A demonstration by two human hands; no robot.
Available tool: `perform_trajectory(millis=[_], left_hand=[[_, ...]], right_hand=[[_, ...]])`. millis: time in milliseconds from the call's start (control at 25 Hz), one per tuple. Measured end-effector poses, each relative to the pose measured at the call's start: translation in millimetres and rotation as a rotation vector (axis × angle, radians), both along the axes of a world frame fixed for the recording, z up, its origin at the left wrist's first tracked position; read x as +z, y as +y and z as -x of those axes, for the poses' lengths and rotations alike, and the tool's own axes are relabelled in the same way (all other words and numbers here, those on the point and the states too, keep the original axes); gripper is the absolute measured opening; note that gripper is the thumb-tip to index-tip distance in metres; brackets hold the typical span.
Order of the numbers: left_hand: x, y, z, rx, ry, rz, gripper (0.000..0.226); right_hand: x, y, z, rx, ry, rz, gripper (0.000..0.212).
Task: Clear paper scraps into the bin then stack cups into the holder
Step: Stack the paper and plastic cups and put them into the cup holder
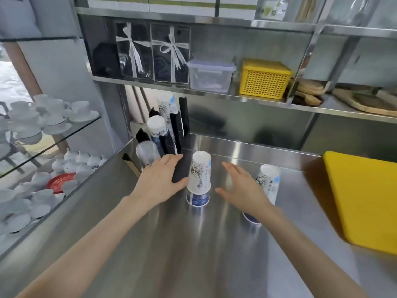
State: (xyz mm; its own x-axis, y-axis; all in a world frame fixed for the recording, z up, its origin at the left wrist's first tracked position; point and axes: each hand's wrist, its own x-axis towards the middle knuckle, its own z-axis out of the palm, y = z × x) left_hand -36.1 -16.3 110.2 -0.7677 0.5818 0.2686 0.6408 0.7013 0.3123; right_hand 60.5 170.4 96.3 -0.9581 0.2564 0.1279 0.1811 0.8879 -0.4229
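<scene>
Stacking is in hand: an upturned cup stack (198, 179) near the counter's (214, 244) back-left corner, beside the holder (171, 134), is flanked by the spread left hand (160, 179) and right hand (242, 190); closing both around it is called for next

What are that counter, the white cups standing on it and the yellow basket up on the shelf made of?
The counter looks like brushed stainless steel: grey, with streaky reflections. The cup stack between the hands and the second stack seem to be printed paper: matte white walls with blue artwork. The yellow basket is probably moulded plastic, judging by its uniform colour and regular grid of holes.
</scene>
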Motion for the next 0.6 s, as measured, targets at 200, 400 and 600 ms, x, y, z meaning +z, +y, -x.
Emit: perform_trajectory(millis=[200,400,600], left_hand=[[-14,12,38,-0.049,-0.133,-0.055,0.065],[-47,31,72,-0.111,-0.323,-0.091,0.073],[-82,52,99,-0.124,-0.448,-0.058,0.079]], right_hand=[[-7,4,34,-0.033,-0.001,0.074,0.070],[-29,8,63,-0.127,0.018,0.236,0.067],[-55,10,93,-0.166,-0.018,0.344,0.065]])
